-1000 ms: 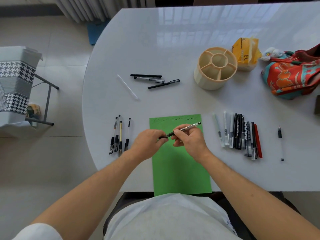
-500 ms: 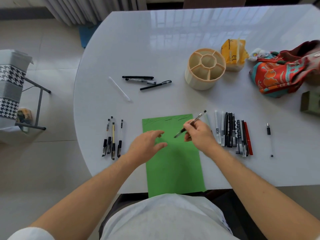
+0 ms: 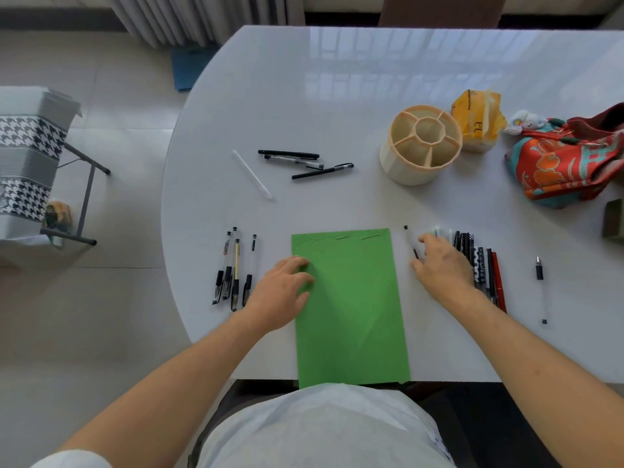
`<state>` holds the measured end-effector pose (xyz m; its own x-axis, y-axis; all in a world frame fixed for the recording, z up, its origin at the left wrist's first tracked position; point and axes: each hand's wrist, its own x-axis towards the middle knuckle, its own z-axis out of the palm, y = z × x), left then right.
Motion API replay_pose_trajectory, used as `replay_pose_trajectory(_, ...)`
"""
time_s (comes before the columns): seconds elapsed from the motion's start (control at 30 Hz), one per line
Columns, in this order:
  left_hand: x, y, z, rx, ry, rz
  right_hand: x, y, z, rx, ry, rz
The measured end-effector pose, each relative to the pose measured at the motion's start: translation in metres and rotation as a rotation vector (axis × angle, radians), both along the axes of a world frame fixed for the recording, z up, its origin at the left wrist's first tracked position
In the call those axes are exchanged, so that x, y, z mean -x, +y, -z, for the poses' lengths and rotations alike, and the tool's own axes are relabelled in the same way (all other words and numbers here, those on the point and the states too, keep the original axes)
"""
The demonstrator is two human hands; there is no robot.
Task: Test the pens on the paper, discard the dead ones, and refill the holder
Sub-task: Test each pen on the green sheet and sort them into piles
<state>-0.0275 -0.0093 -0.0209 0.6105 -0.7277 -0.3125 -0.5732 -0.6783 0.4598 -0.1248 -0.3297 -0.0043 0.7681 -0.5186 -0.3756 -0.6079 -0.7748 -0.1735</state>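
The right hand [image 3: 442,265] covered the near ends of the clear pens [image 3: 443,232] and part of the black ones in the row of pens [image 3: 481,265], so no count there. The thin pen [image 3: 410,243] ran under its thumb, grip unclear. The green paper [image 3: 351,309] got cut off by the shirt [image 3: 324,430]. The patterned bag [image 3: 570,167] and small box [image 3: 614,219] ran off the right edge. The holder [image 3: 420,145] compartments were too shadowed to see into.
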Motion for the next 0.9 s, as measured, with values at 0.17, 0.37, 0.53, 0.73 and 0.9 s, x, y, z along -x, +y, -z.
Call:
replay_pose_trajectory(0.17, -0.005, 0.003, -0.001, 0.003, 0.021, 0.011, -0.059, 0.025, -0.010, -0.082, -0.180, -0.111)
replay_pose_trajectory(0.37, -0.006, 0.005, -0.005, 0.005, 0.044, 0.029, -0.177, 0.063, -0.013, -0.167, -0.145, -0.270)
replay_pose_trajectory(0.53, -0.006, 0.006, -0.005, 0.009, 0.060, 0.041, -0.217, 0.081, -0.004, -0.018, 0.006, -0.356)
replay_pose_trajectory(0.73, -0.006, 0.008, -0.003, 0.008, 0.045, 0.055, -0.195, 0.092, 0.006, 0.142, 0.070, -0.438)
replay_pose_trajectory(0.9, -0.007, 0.007, -0.003, 0.010, 0.047, 0.064, -0.154, 0.080, 0.003, 0.017, -0.138, -0.374)
